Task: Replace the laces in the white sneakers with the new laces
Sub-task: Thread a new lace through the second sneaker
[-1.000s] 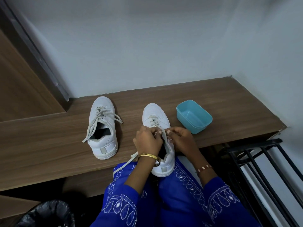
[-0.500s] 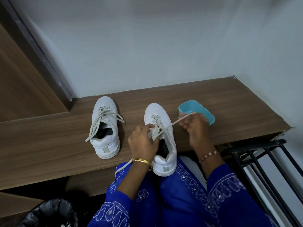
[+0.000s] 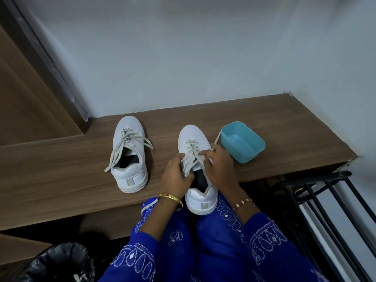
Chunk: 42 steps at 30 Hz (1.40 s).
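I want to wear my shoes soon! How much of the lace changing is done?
Not much looks finished. Both hands, left and right, are working the lace on the near sneaker. The other sneaker sits laced and untied, untouched. The blue tub looks empty.

Blue embroidered sleeves (image 3: 142, 255), gold bangle (image 3: 170, 197)

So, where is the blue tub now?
In the head view, the blue tub sits on the wooden ledge, right of the sneaker being laced, beside the right hand.
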Available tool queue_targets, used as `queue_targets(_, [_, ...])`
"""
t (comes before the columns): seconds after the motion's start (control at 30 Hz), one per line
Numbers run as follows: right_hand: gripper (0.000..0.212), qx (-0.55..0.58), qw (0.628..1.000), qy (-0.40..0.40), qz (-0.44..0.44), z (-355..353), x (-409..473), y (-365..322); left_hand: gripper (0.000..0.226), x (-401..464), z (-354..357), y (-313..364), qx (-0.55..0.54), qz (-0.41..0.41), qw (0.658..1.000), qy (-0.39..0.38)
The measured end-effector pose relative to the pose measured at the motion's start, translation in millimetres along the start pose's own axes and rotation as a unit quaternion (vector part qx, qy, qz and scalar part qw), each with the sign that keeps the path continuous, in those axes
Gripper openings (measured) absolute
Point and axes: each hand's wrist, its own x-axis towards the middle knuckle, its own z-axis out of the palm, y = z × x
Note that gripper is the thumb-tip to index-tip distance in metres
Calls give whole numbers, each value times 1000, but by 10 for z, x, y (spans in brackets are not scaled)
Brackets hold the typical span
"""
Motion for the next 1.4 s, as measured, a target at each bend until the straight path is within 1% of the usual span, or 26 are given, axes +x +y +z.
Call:
queue_targets(0.07, [20, 30, 999, 12, 9, 14, -17, -24, 53, 2, -5, -13, -1, 0, 1000, -1])
queue_targets(0.13, [13, 56, 997, 41, 33, -48, 14, -23, 50, 4, -7, -23, 4, -1, 1000, -2])
queue_targets(0.23, [16, 124, 973, 139, 134, -284, 117, 18, 48, 5, -3, -21, 6, 1, 1000, 1])
queue_targets(0.27, [16, 131, 964, 174, 151, -354, 148, 46, 47, 0, -1, -16, 2, -1, 1000, 2])
queue_targets(0.33, [12, 97, 962, 212, 141, -444, 184, 101, 47, -15, -4, -14, -8, -4, 1000, 1])
queue_targets(0.37, [12, 64, 968, 209, 122, -450, 187, 119, 47, -19, -3, -19, -11, -4, 1000, 2])
queue_targets(0.4, [17, 25, 976, 196, 95, -433, 175, 108, 47, -20, -1, -25, -11, -4, 1000, 3])
queue_targets(0.47, [25, -34, 989, 140, 20, -318, 114, 65, 48, -26, 1, -22, -13, -7, 1000, 6])
queue_targets(0.53, [24, -48, 996, 66, -28, -156, 58, 16, 47, -29, 4, -14, -20, -8, 1000, 8])
queue_targets(0.6, [22, -39, 998, 20, -39, -28, 10, -14, 42, -34, 4, -4, -16, -5, 1000, 11])
queue_targets(0.67, [14, -9, 999, 20, -23, 6, -8, -19, 40, -39, -3, -7, -5, -1, 1000, 14])
queue_targets(0.7, [12, 3, 999, 36, -12, -3, -4, -4, 40, -40, -6, -11, -1, 0, 1000, 15])
queue_targets(0.8, [15, 36, 990, 123, 53, -148, 58, 79, 45, -48, -4, -17, 3, 1, 1000, 14])
queue_targets(0.87, [13, 40, 982, 155, 98, -260, 105, 172, 46, -48, 5, -12, 0, 2, 1000, 15])
queue_targets(0.93, [11, 8, 984, 154, 90, -309, 101, 216, 46, -48, 16, -8, -1, 1, 1000, 18])
queue_targets(1.0, [4, -24, 986, 155, 55, -302, 61, 216, 46, -47, 25, -13, -1, 0, 1000, 23])
queue_targets(1.07, [20, -43, 989, 145, 8, -237, 18, 181, 46, -51, 30, -17, 1, 0, 1000, 26])
queue_targets(1.1, [25, -40, 991, 125, -21, -202, 10, 148, 46, -49, 31, -19, 1, 0, 1000, 27])
queue_targets(1.17, [26, -16, 996, 63, -58, -113, 1, 78, 46, -51, 29, -25, -2, -2, 1000, 29])
queue_targets(1.23, [24, 8, 999, 14, -50, -29, -14, 55, 46, -57, 24, -30, -9, -2, 1000, 29])
queue_targets(1.27, [24, 19, 999, 8, -36, -8, -19, 60, 45, -58, 23, -34, -13, 1, 1000, 29])
queue_targets(1.33, [22, 27, 999, 25, -7, -7, -16, 115, 46, -61, 18, -31, -10, 3, 1000, 24])
queue_targets(1.4, [15, 31, 998, 57, 26, -49, 7, 176, 46, -56, 23, -28, -4, 1, 1000, 20])
